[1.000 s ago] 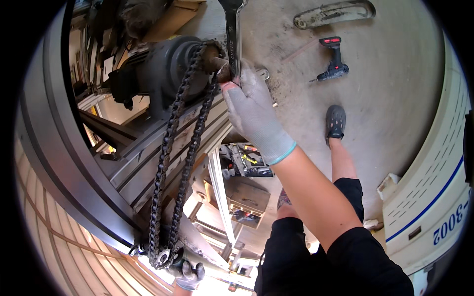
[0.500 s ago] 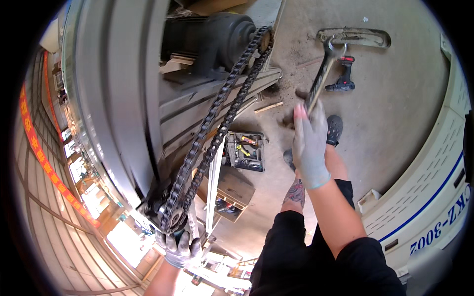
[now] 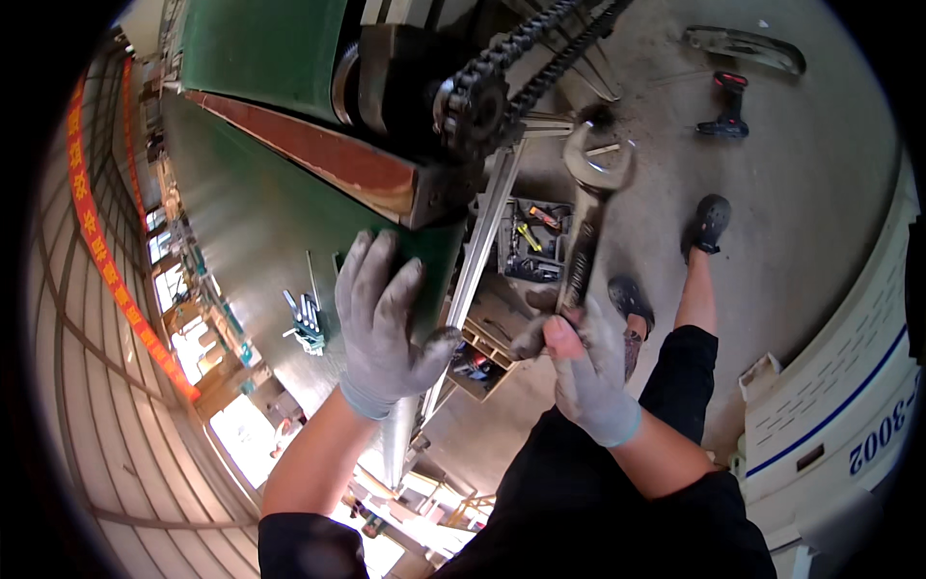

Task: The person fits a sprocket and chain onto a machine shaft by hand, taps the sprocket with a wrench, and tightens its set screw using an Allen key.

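My right hand [image 3: 596,381], in a grey work glove with a bare thumb tip, grips a large open-end wrench [image 3: 582,246] by its handle. The wrench's jaw points up and away from me. My left hand [image 3: 381,314], gloved too, is open with its fingers spread over the green conveyor belt [image 3: 275,212]; whether it touches the belt I cannot tell. Just beyond those fingers is the dark metal end block [image 3: 439,188] of a reddish-brown strip [image 3: 328,145]. Above it a black roller chain [image 3: 526,48] runs round a greasy sprocket [image 3: 475,114].
A set of hex keys [image 3: 307,323] lies on the belt left of my left hand. On the floor are an open tool case [image 3: 521,265], a wooden box [image 3: 492,333], a cordless drill [image 3: 725,106] and a slotted metal piece [image 3: 748,46]. A white machine housing [image 3: 820,415] stands at right.
My left hand has come away from the chain's lower sprocket and moved up, fingers spreading. The wrench is nearer to me and lower. The view has shifted, showing more of the green belt.
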